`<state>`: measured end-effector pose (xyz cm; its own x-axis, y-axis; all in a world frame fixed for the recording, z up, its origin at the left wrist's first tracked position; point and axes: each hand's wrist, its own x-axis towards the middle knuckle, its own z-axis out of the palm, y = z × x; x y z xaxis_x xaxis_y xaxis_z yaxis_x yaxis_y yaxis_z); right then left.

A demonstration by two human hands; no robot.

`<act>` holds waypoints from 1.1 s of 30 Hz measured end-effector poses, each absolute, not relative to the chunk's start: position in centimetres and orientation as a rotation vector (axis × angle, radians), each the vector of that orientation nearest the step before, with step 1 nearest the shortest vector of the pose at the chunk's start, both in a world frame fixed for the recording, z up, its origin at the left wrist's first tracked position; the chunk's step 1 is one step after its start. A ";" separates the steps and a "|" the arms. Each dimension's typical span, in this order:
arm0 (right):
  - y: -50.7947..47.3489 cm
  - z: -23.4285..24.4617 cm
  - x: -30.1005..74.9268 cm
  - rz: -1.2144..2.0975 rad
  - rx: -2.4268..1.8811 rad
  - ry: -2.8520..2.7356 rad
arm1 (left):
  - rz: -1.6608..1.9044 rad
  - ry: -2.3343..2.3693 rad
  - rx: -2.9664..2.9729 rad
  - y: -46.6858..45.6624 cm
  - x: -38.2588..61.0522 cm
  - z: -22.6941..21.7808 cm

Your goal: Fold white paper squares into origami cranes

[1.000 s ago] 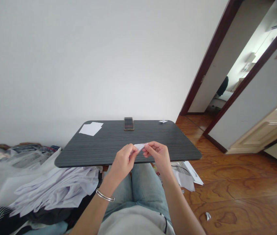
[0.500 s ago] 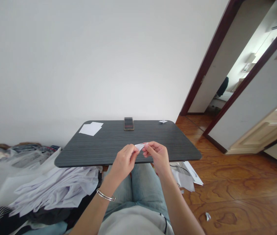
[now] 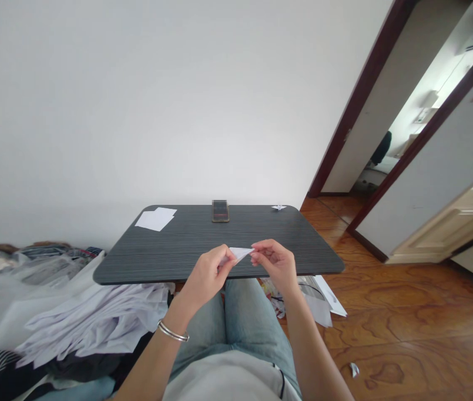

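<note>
A small piece of folded white paper (image 3: 240,253), narrowing to a point on the right, is held just above the front part of the dark table (image 3: 186,239). My left hand (image 3: 211,271) pinches its left end between thumb and fingers. At the pointed right end, my right hand (image 3: 276,262) has its thumb and fingertips closed on the tip. The fingers cover both ends of the paper, so its full shape is hidden.
White paper sheets (image 3: 155,219) lie at the table's back left. A phone (image 3: 220,211) leans at the back middle, and a small folded paper figure (image 3: 278,207) sits at the back right. Piled clothes (image 3: 94,323) lie left; a paper scrap (image 3: 354,370) is on the floor.
My right hand has shifted right, out to the paper's tip. More of the folded paper now shows between my hands, and my left hand has moved slightly left.
</note>
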<state>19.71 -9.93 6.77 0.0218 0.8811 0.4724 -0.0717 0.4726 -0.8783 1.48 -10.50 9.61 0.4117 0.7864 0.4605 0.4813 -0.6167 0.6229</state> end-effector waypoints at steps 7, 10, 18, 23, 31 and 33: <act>-10.0 7.2 20.2 0.908 -0.832 -1.515 | 0.977 0.982 2.482 -10.6 1.2 10.2; -10.1 7.3 19.8 0.912 -0.895 -1.481 | 0.953 0.974 2.522 -10.6 1.2 10.2; -10.0 7.3 19.2 0.968 -0.982 -1.326 | 0.951 0.985 2.533 -10.6 1.1 10.3; -10.0 7.3 19.5 1.002 -0.961 -1.289 | 0.922 0.994 2.543 -10.6 1.0 10.3; -10.5 8.0 19.9 1.176 -0.917 -1.216 | 0.987 0.989 2.495 -10.6 1.0 10.4; -10.6 8.1 19.9 1.212 -0.931 -1.234 | 0.990 0.993 2.491 -10.6 1.0 10.4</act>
